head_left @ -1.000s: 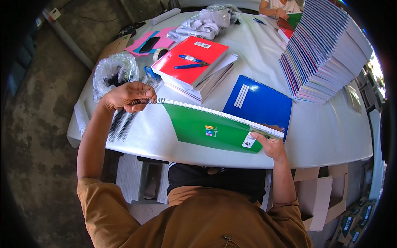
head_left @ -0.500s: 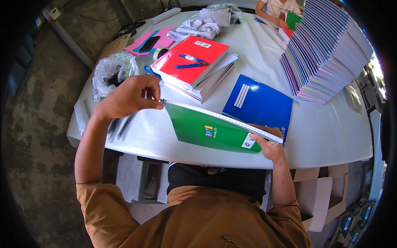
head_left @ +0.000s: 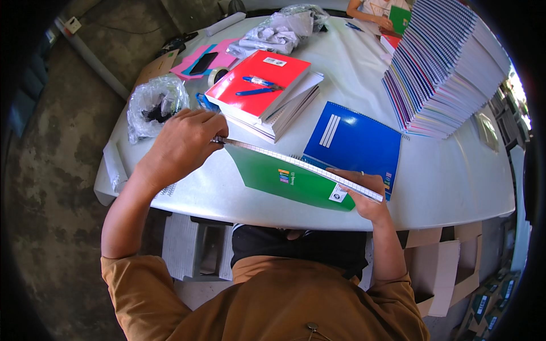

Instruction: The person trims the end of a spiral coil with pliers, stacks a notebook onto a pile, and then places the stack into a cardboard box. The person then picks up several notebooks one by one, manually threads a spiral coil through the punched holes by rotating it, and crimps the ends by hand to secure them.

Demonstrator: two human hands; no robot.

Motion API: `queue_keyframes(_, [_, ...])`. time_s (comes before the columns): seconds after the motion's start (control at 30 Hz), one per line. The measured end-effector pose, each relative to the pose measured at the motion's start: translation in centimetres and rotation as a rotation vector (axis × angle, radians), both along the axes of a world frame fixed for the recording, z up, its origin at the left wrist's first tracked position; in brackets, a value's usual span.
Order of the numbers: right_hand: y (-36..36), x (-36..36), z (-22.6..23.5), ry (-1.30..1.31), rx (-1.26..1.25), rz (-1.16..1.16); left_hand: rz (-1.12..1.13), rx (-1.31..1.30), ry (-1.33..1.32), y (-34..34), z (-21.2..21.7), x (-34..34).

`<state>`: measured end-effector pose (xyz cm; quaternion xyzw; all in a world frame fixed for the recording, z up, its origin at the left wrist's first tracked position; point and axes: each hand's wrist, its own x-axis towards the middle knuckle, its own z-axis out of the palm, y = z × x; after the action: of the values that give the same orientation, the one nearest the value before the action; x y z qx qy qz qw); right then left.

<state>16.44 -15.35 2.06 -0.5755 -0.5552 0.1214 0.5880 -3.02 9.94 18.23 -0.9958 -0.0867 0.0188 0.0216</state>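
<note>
Left hand: the person's left hand point(head_left: 190, 136) is pinching a dark metal wire coil point(head_left: 218, 140) between curled fingers and thumb; the fingertips are partly hiding.
Right hand: the person's right hand point(head_left: 367, 196) is clasping the other end of the notebook, thumb on the green cover, fingers lying behind.
Green notebook: a thin, glossy green-covered notebook point(head_left: 267, 170) is being held aslant over the near edge of the white-covered table point(head_left: 227, 199), its white hole-punched edge facing up; the coil is showing at that edge's left end.
Blue notebook: a blue spiral-bound notebook point(head_left: 355, 139) is lying just behind the right hand, inward from the near edge.
Red pile: a pile of thick papers with a glossy red cover point(head_left: 270, 71) is sitting toward the far left corner, carrying 2 slim blue tools point(head_left: 255, 91).
Tall stack: a leaning stack of many spiral notebooks point(head_left: 438, 79) is rising by the right edge.
Left edge: a crumpled clear plastic bag point(head_left: 139, 119) is resting near a white paper roll point(head_left: 115, 165).
Far edge: crumpled whitish plastic wrapping point(head_left: 273, 37) is lying there; beyond the far right, 1 co-worker point(head_left: 378, 8) is holding a green-covered item point(head_left: 400, 19).
</note>
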Motion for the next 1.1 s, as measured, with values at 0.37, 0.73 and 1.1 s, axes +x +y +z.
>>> queue_keyframes(0.37, [-0.3,-0.1,-0.3,-0.024,-0.011,0.005,-0.078,0.133,-0.180,-0.6,-0.6,-0.3])
queue_keyframes(0.73, [-0.1,-0.4,-0.8,-0.063,0.069,0.020,-0.119,0.032,-0.253,-0.5,-1.7,-0.4])
queue_keyframes(1.1, [0.1,-2.1,-0.3,-0.245,0.248,0.048,-0.002,0.737,-0.029,3.4,-18.5,-2.9])
